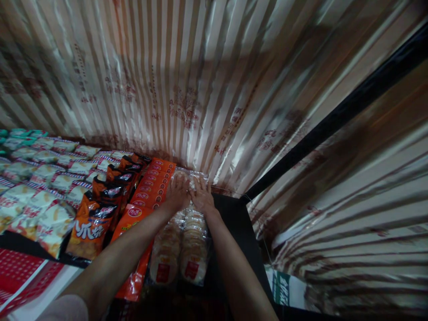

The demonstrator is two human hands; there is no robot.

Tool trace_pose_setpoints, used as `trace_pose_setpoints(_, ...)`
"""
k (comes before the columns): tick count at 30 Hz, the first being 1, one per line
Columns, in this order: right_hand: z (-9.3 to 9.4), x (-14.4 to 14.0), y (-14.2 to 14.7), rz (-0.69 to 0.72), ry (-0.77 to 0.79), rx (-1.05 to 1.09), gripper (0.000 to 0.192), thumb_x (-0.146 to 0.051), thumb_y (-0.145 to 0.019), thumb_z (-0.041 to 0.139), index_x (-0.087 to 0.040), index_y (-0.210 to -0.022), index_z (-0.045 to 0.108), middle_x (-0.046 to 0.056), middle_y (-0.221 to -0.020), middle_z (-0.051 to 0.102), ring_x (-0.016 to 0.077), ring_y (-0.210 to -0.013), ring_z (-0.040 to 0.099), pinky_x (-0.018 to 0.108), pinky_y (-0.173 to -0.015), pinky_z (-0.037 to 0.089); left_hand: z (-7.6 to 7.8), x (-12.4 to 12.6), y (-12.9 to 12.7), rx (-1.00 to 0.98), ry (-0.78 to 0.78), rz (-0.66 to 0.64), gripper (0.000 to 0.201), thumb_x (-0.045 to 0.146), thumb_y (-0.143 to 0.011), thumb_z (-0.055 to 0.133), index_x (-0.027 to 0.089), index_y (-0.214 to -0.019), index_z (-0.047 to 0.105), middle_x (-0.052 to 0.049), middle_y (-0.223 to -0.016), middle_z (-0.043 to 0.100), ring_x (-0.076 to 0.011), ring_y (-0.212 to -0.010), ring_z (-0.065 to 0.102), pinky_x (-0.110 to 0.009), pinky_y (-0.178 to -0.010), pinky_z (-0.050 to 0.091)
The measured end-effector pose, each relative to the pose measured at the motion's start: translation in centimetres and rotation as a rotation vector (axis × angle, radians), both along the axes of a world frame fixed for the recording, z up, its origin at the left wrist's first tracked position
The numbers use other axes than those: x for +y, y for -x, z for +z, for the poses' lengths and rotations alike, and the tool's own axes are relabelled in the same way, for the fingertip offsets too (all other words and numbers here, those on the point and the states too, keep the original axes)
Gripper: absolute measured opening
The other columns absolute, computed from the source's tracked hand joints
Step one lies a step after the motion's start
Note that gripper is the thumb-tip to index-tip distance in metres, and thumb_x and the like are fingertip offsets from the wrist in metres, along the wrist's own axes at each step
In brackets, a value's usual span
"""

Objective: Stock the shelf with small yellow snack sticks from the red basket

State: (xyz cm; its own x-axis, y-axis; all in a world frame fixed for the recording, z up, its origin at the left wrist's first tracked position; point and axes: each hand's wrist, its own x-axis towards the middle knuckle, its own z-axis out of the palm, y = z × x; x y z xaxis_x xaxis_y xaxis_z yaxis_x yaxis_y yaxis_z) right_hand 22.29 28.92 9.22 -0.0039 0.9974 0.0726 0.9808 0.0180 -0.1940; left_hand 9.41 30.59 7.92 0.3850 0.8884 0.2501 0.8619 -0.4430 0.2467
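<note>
Nearest, two rows of round biscuits (194,249) in clear wrap lie side by side on the black surface (234,223), one red label at each front end. Beside them on the left run overlapping orange packets (155,178), too layered to count; past those, at least four orange-and-black snack bags (90,227) stand in one line, then many white bags (50,218). At the rows' far end, the left hand (179,191) and right hand (201,194) lie open, fingers outstretched. Behind hangs striped sheeting (187,58), crossed by one black pole (321,129).
</note>
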Motion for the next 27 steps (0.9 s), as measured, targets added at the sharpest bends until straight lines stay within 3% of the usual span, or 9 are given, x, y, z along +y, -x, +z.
trace_pose_setpoints(14,-1.3,0.4,0.1,-0.06,-0.114,0.219,0.051,-0.035,-0.087,0.042,-0.017,-0.135,0.039,0.009,-0.148,0.023,0.0207,-0.137,0.017,0.038,-0.111,0.016,-0.3,0.0,0.0,0.027,-0.023,0.001,0.052,0.032,-0.084,0.043,0.016,-0.134,0.042,-0.016,-0.144,0.031,-0.0325,-0.135,0.022,-0.051,-0.107,0.019)
trace_pose_setpoints(27,-3.2,1.1,-0.4,-0.026,-0.24,0.326,0.045,-0.033,-0.085,0.047,-0.021,-0.128,0.046,0.009,-0.143,0.03,0.0228,-0.133,0.025,0.042,-0.108,0.024,0.5,0.0,0.0,0.131,0.043,0.001,0.052,0.036,-0.086,0.037,0.018,-0.136,0.038,-0.012,-0.147,0.027,-0.0298,-0.136,0.021,-0.048,-0.108,0.019)
